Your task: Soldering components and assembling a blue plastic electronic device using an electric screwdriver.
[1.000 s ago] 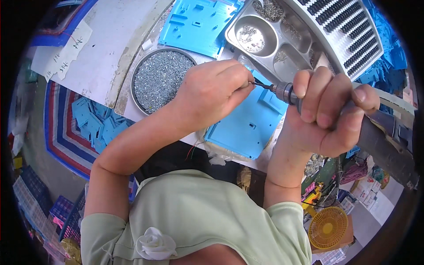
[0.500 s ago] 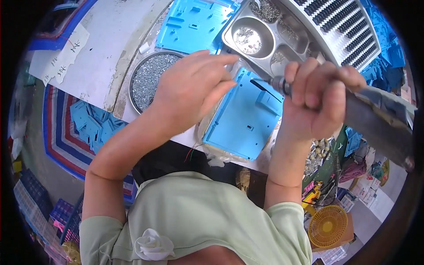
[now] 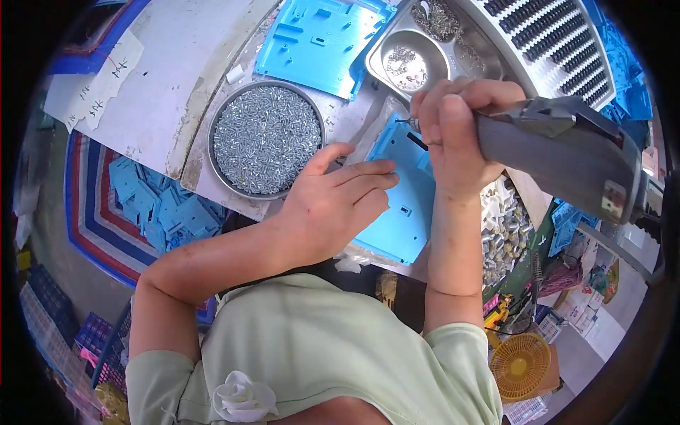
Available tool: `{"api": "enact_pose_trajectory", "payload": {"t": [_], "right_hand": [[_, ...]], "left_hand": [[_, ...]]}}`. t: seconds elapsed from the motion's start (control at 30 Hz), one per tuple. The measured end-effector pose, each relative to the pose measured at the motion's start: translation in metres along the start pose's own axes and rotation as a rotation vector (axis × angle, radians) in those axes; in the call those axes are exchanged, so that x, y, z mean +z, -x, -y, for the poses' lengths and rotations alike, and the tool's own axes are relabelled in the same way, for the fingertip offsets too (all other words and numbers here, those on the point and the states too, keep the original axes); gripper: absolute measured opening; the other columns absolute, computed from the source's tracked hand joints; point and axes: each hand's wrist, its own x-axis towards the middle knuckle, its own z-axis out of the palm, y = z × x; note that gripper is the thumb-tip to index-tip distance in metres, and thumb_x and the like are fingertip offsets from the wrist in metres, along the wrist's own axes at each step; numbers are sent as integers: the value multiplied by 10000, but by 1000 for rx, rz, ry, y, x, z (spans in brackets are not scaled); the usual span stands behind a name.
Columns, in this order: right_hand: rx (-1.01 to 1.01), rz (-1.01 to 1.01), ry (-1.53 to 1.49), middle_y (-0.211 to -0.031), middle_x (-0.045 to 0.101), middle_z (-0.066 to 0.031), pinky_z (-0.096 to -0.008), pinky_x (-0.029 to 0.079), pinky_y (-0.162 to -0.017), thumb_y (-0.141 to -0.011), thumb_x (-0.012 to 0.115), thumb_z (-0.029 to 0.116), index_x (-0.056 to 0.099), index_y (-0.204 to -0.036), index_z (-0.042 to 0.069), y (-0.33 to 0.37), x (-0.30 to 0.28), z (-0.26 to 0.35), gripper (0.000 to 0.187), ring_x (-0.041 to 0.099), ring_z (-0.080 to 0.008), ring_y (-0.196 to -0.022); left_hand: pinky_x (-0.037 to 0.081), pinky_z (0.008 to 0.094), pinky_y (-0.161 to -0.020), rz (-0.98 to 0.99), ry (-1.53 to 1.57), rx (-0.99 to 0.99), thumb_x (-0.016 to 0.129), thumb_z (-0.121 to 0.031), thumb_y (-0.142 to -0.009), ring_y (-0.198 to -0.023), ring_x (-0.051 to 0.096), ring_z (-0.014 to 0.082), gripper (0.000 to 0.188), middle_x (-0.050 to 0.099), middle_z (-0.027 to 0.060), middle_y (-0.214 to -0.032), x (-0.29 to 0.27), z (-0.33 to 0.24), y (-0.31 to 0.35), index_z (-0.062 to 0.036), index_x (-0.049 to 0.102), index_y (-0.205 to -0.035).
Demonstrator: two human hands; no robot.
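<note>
My right hand is wrapped round a dark grey power screwdriver, held nearly level. Its bit points left and meets the far left corner area of a blue plastic panel; whether it sits on a screw is too small to tell. Across the panel's left side lies my left hand, fingers stretched out and thumb apart, with nothing visible in it. A black slot shows in the panel near the bit. Beneath the panel some clear plastic wrap sticks out.
A round metal bowl of screws stands left of the panel. Behind lie another blue panel and a metal compartment tray with small parts. A white rack of black pieces is far right; metal parts lie near my right forearm.
The screwdriver has moved left and away from me, its bit now at the panel's far left corner. My left hand has come nearer and down over the panel's left side, uncovering the screw bowl.
</note>
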Motion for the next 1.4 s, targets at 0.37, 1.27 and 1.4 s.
{"api": "enact_pose_trajectory", "payload": {"t": [0.37,1.27,1.4], "right_hand": [[69,64,-209,-676,542,-53,-328,474,-562,-928,665,2,490,-985,48,13,1,17,190,493,-128,-549],[142,122,-541,-667,547,18,-312,460,-582,-1019,657,254,494,-1187,124,48,17,102,268,510,-125,-579],[204,23,-515,-694,549,-38,-373,507,-641,-968,735,207,460,-1140,82,49,23,93,348,515,-153,-582]], "left_hand": [[430,434,-1004,-55,-42,-7,648,-117,-852,-1170,678,142,87,727,20,-1149,1,-1,-2,-105,658,-938],[240,599,-1199,75,92,-199,793,-166,-820,-1145,671,240,159,728,30,-1115,-51,3,17,-108,709,-942],[247,583,-1174,-67,-514,-268,767,-197,-843,-1218,585,245,142,679,8,-1189,-72,47,23,-109,710,-939]]}}
